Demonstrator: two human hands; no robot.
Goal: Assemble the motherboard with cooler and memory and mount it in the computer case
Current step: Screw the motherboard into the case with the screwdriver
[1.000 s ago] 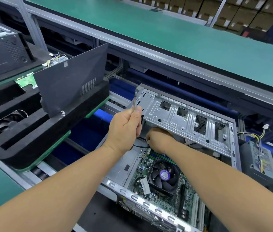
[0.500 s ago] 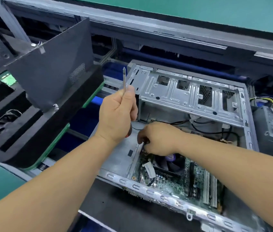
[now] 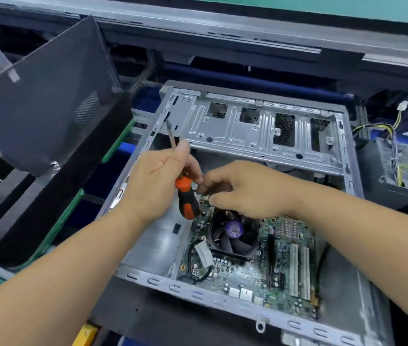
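Observation:
An open grey computer case [image 3: 148,279] lies flat in front of me. The green motherboard [image 3: 247,278] sits inside it, carrying a black cooler fan [image 3: 232,236] with a purple hub and two memory sticks [image 3: 299,273]. My left hand [image 3: 158,181] grips an orange-and-black screwdriver [image 3: 185,201], its shaft pointing up and away from the board. My right hand [image 3: 245,189] reaches over the board's far left corner, fingers curled and pinching something small and dark that I cannot make out.
The case's drive cage [image 3: 260,131] spans the far side. A power supply [image 3: 392,171] with coloured wires sits outside the case at right. A black side panel [image 3: 45,108] leans in a black foam tray [image 3: 23,196] at left. A conveyor rail runs behind.
The view has dropped toward the case. My left hand lowered and the screwdriver's orange handle now shows. My right hand stays at the board's far left corner.

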